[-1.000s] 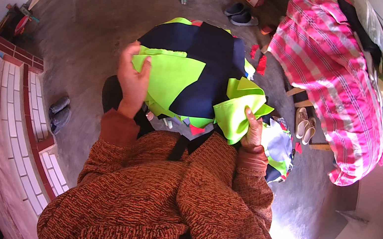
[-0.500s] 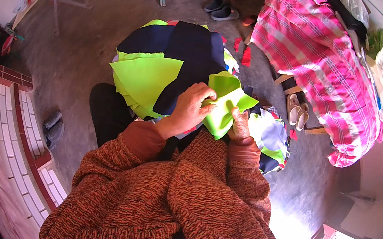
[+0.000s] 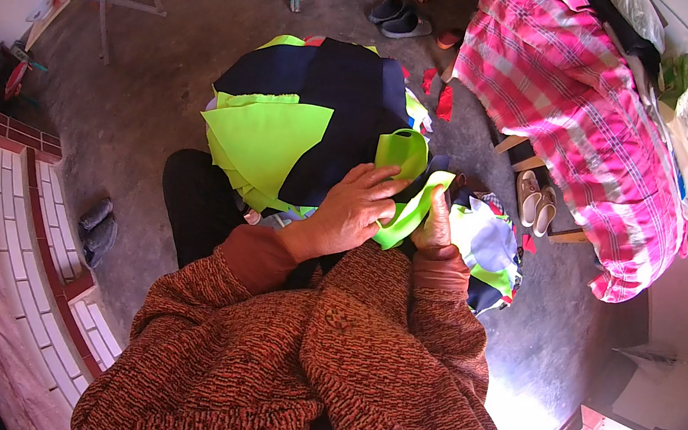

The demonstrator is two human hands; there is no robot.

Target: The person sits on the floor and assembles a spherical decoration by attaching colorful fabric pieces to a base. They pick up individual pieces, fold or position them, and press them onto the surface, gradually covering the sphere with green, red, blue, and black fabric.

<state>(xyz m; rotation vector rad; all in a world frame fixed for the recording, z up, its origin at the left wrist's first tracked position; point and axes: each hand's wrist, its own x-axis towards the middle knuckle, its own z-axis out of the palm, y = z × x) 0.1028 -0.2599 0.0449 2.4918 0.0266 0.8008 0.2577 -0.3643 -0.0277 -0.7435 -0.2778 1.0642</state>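
Note:
A lime-green piece of cloth [image 3: 405, 218] is held between my two hands, just above my lap, its upper part folded over in a curl. My left hand [image 3: 351, 210] is closed on its left side, the fingers bent over the cloth and their tips partly hidden. On the right side, my right hand [image 3: 435, 224] pinches the cloth with the thumb uppermost. Beyond my hands lies a large pile of cut cloth, with dark navy pieces [image 3: 330, 78] on top and lime-green pieces [image 3: 271, 136] at its left.
Right of my hands is a smaller heap of pale and lime-green scraps [image 3: 480, 237]. Red scraps [image 3: 445, 102] lie on the floor. A bed or bench under a pink plaid cover [image 3: 552, 95] stands at the right, with beige shoes [image 3: 528, 197] beside it. Dark slippers [image 3: 406, 24] lie far ahead.
The lime-green cloth has gone from spread fairly flat to folded and curled. My left hand has shifted slightly right, its fingers reaching further across the cloth.

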